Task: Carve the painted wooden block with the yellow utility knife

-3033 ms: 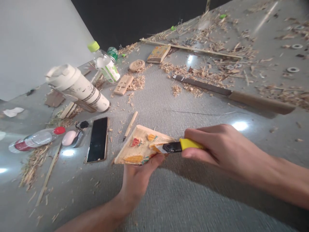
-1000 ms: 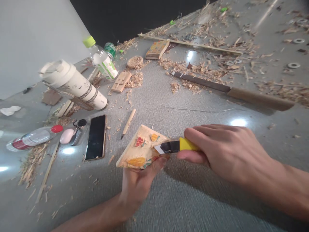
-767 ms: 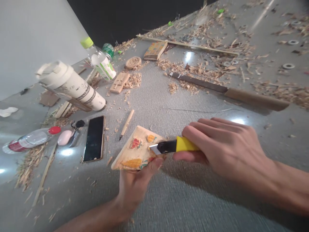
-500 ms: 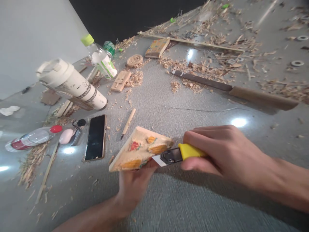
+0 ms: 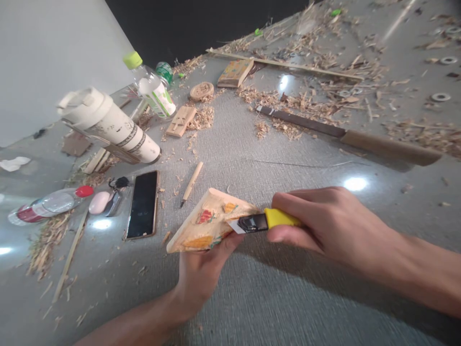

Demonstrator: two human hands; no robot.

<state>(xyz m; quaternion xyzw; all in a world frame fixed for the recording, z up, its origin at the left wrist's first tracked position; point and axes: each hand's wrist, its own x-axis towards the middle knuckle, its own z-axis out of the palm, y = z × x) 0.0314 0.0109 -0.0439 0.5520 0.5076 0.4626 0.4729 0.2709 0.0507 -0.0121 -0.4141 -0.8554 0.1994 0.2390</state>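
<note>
A pale carved wooden piece (image 5: 211,218) with orange, red and green painted shapes is gripped from below by my left hand (image 5: 201,278). Its thumb presses at the lower right edge, while the other fingers are mostly hidden under the wood. Closed around a yellow and black utility knife (image 5: 279,218) is my right hand (image 5: 324,221). The knife's blade points left and lies over the right part of the carved face, near my left thumb; whether it cuts in cannot be made out.
Left lie a black phone (image 5: 143,204), a white tumbler (image 5: 115,127) and bottles. Beyond the wooden piece are a pen-like tool (image 5: 192,183), small carved blocks (image 5: 181,121) and shavings. A long saw-like tool (image 5: 345,134) lies at the right.
The wooden piece has shifted slightly right and tilted. The knife has moved a little left and up, so its blade now overlaps more of the carved face.
</note>
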